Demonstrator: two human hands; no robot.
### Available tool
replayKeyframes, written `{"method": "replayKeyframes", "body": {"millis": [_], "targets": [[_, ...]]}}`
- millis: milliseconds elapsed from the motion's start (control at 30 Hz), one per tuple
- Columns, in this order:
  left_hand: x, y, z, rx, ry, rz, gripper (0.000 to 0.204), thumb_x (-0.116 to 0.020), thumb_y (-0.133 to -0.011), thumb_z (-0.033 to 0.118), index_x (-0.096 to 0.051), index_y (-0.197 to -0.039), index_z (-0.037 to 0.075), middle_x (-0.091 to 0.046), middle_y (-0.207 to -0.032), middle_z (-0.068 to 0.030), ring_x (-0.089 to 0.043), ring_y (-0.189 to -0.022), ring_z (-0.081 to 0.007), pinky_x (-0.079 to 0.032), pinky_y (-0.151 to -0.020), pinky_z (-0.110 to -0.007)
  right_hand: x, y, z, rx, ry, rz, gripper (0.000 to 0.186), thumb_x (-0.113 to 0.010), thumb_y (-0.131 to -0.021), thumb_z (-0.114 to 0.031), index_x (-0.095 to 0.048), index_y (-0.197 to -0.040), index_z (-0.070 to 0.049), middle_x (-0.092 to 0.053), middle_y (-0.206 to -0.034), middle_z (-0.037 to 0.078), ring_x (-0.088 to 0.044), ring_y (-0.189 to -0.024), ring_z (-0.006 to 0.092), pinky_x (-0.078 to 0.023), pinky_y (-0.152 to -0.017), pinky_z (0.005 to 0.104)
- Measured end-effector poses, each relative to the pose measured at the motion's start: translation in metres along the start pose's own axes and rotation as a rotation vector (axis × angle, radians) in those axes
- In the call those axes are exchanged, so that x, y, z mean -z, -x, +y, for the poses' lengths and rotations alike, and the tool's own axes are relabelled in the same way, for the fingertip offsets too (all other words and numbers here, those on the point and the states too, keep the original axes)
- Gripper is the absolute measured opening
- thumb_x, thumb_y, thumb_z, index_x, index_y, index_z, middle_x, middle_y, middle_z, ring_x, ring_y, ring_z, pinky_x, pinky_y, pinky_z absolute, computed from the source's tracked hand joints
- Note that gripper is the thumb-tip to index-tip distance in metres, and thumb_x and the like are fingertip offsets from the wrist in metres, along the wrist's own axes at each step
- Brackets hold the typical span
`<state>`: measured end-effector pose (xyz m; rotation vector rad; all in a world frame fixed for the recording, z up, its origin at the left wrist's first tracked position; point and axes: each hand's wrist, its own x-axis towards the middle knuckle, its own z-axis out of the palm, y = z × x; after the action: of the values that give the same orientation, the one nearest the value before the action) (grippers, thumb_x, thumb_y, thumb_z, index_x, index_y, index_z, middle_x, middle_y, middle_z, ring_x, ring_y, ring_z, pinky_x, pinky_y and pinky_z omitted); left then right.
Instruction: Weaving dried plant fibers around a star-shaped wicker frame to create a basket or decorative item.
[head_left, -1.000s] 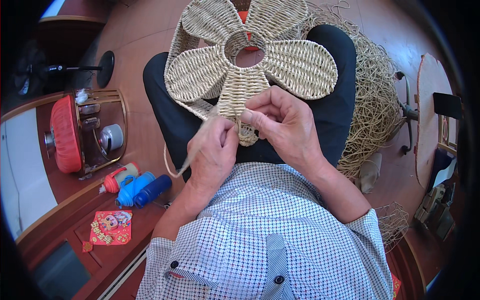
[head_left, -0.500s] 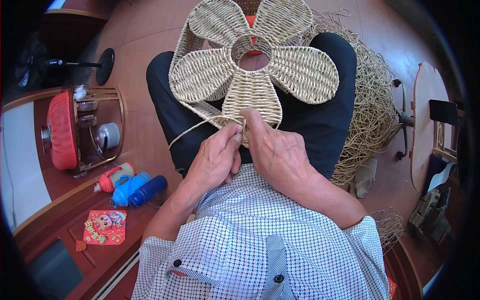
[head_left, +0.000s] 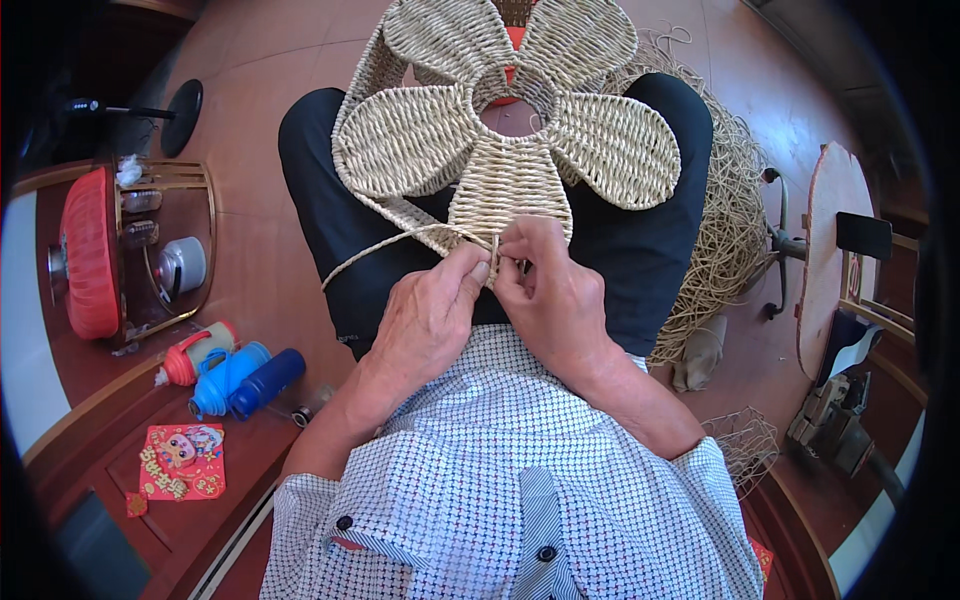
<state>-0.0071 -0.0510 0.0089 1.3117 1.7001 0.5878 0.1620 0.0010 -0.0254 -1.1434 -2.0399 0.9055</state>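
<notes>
A flower-shaped woven basket (head_left: 510,185) of pale straw cord rests across my lap, with several petals around a round central hole. At the tip of its nearest petal, my left hand (head_left: 432,312) is closed, thumb and forefinger pinching the woven edge. A loose strand of cord (head_left: 375,256) runs from that spot out to the left over my thigh. My right hand (head_left: 555,295) is beside it, fingers bent and pinched on a short upright piece of the cord. The fingertips partly hide the place where the strand meets the weave.
A big heap of loose cord (head_left: 725,230) lies on the floor at the right, near a round-topped stand (head_left: 825,250). At the left are a red-covered round container (head_left: 90,252), a kettle (head_left: 182,265) on a rack and several flasks (head_left: 268,383).
My right hand has turned, its fingers now curled more at the petal tip instead of the forefinger pressing down. The left hand keeps its pinch. The whole view has shifted slightly.
</notes>
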Motion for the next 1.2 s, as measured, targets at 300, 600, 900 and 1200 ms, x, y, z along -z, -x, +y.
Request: {"method": "replayKeyframes", "body": {"millis": [300, 600, 900, 1200], "targets": [[0.011, -0.008, -0.005, 0.054, 0.12, -0.103, 0.032, -0.054, -0.116, 0.032, -0.068, -0.109, 0.003, -0.059, -0.064, -0.0034, -0.056, -0.058, -0.0124, -0.045, -0.059, -0.034, -0.004, 0.019, -0.003, -0.453, -0.794, 0.117, 0.027, -0.068, -0.099, 0.01, -0.047, -0.099, -0.007, -0.072, -0.1, 0.005, -0.058, -0.078, -0.0026, -0.047, -0.062, 0.0171], [0.012, -0.006, -0.007, 0.006, 0.065, -0.157, 0.024, -0.062, -0.112, 0.022, -0.073, -0.121, 0.002, -0.075, -0.078, -0.0093, -0.07, -0.068, -0.0145, -0.054, -0.064, -0.032, 0.012, 0.019, 0.006, -0.54, -1.14, -0.053, 0.021, -0.064, -0.105, 0.008, -0.048, -0.109, -0.005, -0.068, -0.118, 0.011, -0.068, -0.109, 0.0106, -0.059, -0.101, 0.0284], [0.008, -0.009, -0.04, -0.513, -0.231, 0.085, 0.037, -0.088, -0.091, 0.008, -0.075, -0.125, 0.002, -0.082, -0.097, -0.017, -0.083, -0.087, -0.0284, -0.064, -0.069, -0.036, 0.02, 0.019, 0.003, -0.602, -1.258, -0.063, 0.024, -0.067, -0.106, 0.007, -0.048, -0.108, -0.008, -0.066, -0.117, 0.008, -0.066, -0.107, 0.009, -0.059, -0.096, 0.0263], [0.008, -0.009, -0.04, -0.469, -0.211, 0.094, 0.04, -0.091, -0.087, 0.012, -0.077, -0.124, 0.005, -0.082, -0.099, -0.015, -0.082, -0.085, -0.0275, -0.063, -0.069, -0.035, 0.03, 0.023, 0.0, -0.518, -1.322, -0.018, 0.026, -0.07, -0.105, 0.003, -0.048, -0.107, -0.01, -0.06, -0.106, 0.001, -0.056, -0.089, 0.0037, -0.052, -0.079, 0.0217]]}}
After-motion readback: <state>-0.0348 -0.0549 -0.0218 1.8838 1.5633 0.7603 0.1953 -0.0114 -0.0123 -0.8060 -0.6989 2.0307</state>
